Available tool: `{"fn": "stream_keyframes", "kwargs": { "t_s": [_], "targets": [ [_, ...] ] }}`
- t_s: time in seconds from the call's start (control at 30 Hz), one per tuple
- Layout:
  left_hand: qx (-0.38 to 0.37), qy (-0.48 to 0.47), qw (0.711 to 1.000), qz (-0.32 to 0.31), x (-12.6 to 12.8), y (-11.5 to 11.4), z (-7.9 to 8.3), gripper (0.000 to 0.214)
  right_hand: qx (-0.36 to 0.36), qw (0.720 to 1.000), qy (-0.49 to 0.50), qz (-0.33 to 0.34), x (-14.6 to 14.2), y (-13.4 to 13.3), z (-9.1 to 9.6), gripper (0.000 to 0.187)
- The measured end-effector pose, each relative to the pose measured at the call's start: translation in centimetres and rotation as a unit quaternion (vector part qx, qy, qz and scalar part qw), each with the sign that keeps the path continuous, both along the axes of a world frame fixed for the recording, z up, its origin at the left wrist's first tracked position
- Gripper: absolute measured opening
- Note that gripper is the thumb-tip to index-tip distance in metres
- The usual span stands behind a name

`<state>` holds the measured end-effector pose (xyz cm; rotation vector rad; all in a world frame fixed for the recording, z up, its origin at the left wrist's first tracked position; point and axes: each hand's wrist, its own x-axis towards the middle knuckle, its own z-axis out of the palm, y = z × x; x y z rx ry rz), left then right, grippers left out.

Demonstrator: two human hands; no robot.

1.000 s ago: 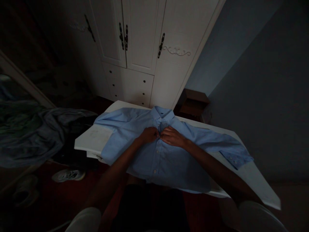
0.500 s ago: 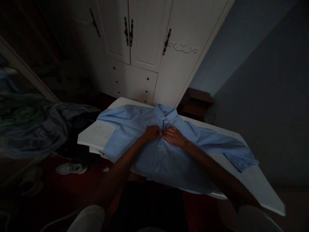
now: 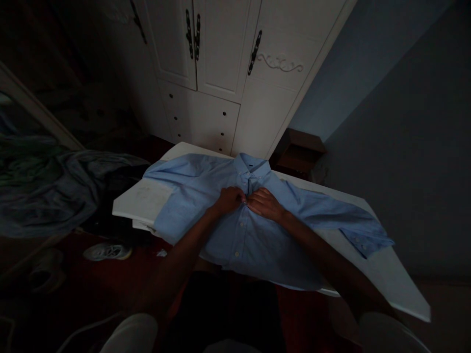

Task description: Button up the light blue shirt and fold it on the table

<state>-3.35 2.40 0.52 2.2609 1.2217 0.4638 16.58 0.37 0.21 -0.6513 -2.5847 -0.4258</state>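
A light blue button-up shirt (image 3: 268,250) lies face up across a white board (image 3: 382,274), its collar toward the wardrobe and its sleeves spread to both sides. At the upper chest, my left hand (image 3: 231,199) pinches the front placket. My right hand (image 3: 265,203) grips the other side of that placket, its fingertips meeting those of the left. Whatever button is between the fingers is hidden. Below the hands, further buttons show down the front, and the placket gapes slightly just under the collar.
Behind the board stands a white wardrobe (image 3: 217,54) with dark handles. A small brown cabinet (image 3: 301,147) sits at the back right. Rumpled clothes (image 3: 73,191) are heaped at the left, above a pale sneaker (image 3: 107,251) on the red floor (image 3: 99,289).
The view has tilted a little, so everything sits slightly higher in the picture. Both hands stay on the shirt's placket at the same spot, with only slight finger movement.
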Motion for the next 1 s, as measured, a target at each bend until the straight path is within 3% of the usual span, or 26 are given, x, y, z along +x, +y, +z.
{"fn": "stream_keyframes", "kwargs": {
  "t_s": [0.3, 0.4, 0.5, 0.6, 0.8, 1.0],
  "targets": [
    [-0.043, -0.1, 0.993, -0.038, -1.5, -0.4, 0.3, 0.013, -0.036, 0.999, 0.027, 0.003, 0.2, 0.3, -0.7, 0.022],
    [-0.022, -0.076, 0.996, -0.04, -1.7, -1.2, 1.0, 0.021, -0.022, 1.0, 0.017, 0.008, 0.3, 0.3, -0.7, 0.024],
    [0.026, -0.003, 1.0, -0.011, -1.1, -2.6, 1.6, 0.033, -0.013, 1.0, 0.016, 0.015, 0.2, 0.2, -0.5, 0.024],
    [0.067, 0.054, 0.995, 0.043, 0.0, -4.0, 1.9, 0.026, -0.009, 1.0, 0.017, 0.016, 0.1, 0.0, -0.2, 0.022],
    [0.1, 0.082, 0.984, 0.124, 1.5, -5.8, 1.6, 0.018, -0.018, 1.0, 0.01, 0.012, 0.1, 0.0, -0.1, 0.027],
    [0.099, 0.082, 0.982, 0.135, 1.6, -5.8, 1.4, 0.02, -0.037, 0.999, 0.026, 0.027, 0.2, 0.3, -0.4, 0.025]
  ]
}}
